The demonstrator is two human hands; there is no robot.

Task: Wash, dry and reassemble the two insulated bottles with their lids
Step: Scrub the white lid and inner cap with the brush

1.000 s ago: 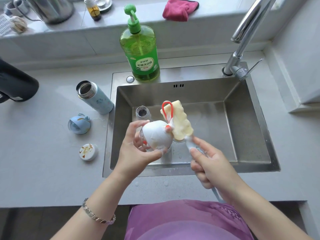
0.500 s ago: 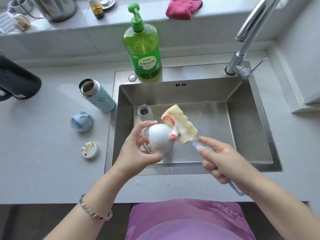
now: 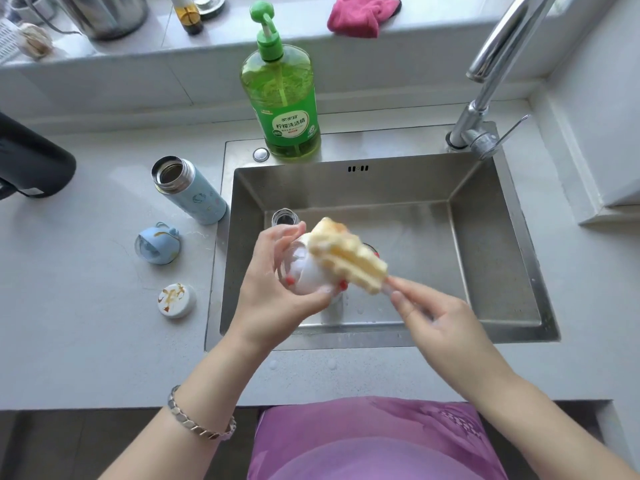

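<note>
Over the sink my left hand grips a white domed lid with red details. My right hand pinches the handle of a yellow sponge brush, whose head lies across the top of the lid. An open steel bottle stands in the sink behind my left hand, mostly hidden. A pale blue bottle stands open on the counter left of the sink. In front of it lie a blue lid and a small white cap with a gold pattern.
A green dish soap pump bottle stands on the sink's back rim. The chrome tap rises at the back right. A pink cloth, a metal pot and small jars sit on the sill. A black object lies at far left.
The sponge head has swung down from upright beside the lid to lie across its top. The lid's red loop, visible earlier, is now covered. My left hand keeps its hold.
</note>
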